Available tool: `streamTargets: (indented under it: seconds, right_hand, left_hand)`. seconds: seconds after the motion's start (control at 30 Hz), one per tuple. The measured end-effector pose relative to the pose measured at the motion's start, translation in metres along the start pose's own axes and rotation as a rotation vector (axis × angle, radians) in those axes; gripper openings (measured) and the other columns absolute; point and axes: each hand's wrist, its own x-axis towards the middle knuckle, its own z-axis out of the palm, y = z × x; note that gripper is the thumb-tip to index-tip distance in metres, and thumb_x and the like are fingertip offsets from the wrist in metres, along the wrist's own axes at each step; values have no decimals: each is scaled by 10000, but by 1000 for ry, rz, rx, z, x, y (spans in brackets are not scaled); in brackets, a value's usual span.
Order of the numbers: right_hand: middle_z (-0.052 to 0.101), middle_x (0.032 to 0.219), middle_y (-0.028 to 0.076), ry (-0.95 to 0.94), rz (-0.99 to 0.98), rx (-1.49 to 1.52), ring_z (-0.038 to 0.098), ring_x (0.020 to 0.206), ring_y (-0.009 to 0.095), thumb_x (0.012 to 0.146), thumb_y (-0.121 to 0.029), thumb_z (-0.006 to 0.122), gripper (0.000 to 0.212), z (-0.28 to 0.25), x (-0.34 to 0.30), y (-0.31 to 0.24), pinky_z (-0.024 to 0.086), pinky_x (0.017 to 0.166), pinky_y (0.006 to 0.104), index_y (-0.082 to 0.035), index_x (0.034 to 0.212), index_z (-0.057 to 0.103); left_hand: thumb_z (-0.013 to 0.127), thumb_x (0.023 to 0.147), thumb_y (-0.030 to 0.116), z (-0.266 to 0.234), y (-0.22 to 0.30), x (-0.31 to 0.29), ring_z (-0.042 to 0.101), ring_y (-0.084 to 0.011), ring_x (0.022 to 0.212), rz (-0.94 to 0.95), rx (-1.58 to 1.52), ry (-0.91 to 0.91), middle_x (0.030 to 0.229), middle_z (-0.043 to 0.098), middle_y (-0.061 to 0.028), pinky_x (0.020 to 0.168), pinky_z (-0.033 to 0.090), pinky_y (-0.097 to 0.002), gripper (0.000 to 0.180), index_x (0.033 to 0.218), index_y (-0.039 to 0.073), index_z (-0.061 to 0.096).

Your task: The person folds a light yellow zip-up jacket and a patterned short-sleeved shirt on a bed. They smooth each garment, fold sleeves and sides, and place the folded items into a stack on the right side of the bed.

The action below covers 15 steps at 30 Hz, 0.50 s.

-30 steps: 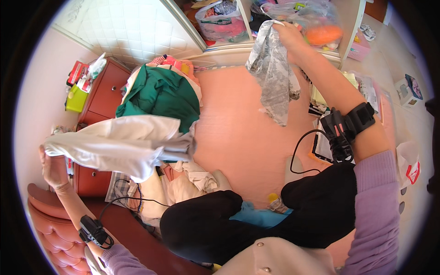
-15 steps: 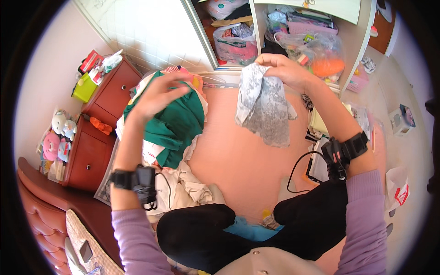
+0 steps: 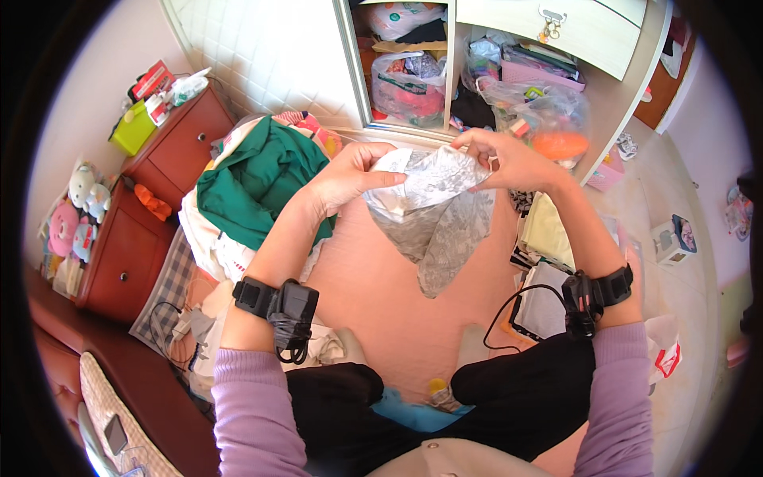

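A thin grey-and-white patterned cloth (image 3: 449, 230) hangs in front of me over the peach bed sheet (image 3: 373, 322). My left hand (image 3: 350, 176) pinches its upper left edge between thumb and fingers. At the upper right corner, my right hand (image 3: 517, 163) grips the same cloth. The top edge stretches between both hands, while the lower part droops to a point. Left of my left hand lies a heap of clothes with a green garment (image 3: 254, 183) on top.
Folded cloths (image 3: 548, 230) and papers lie to the right. An open cabinet with stuffed plastic bags (image 3: 409, 83) stands ahead. Red-brown drawers (image 3: 131, 262) and soft toys (image 3: 67, 226) are on the left. Black devices with cables are strapped to both my forearms.
My left hand has moved right from above the clothes heap and taken hold of the cloth. My right hand has come slightly lower, and the cloth is now spread wider.
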Motion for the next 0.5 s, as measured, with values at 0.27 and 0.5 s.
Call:
streamTargets:
  seconds: [0.27,0.5]
  right_hand:
    - [594,768,-3,-249,185,213,512,717,97,821,-378,756,392,29,15,-5,422,638,287,-4,922,695]
    - [600,618,133,371,-5,-241,595,594,273,752,-184,728,172,27,20,-7,422,557,370,-54,856,682]
  left_hand:
    - [621,806,-63,17,7,-1,608,-74,749,413,443,469,820,688,-35,701,490,-244,174,934,20,706]
    - [747,753,14,27,2,-3,565,-96,728,132,484,347,782,627,-38,681,480,-270,188,841,9,581]
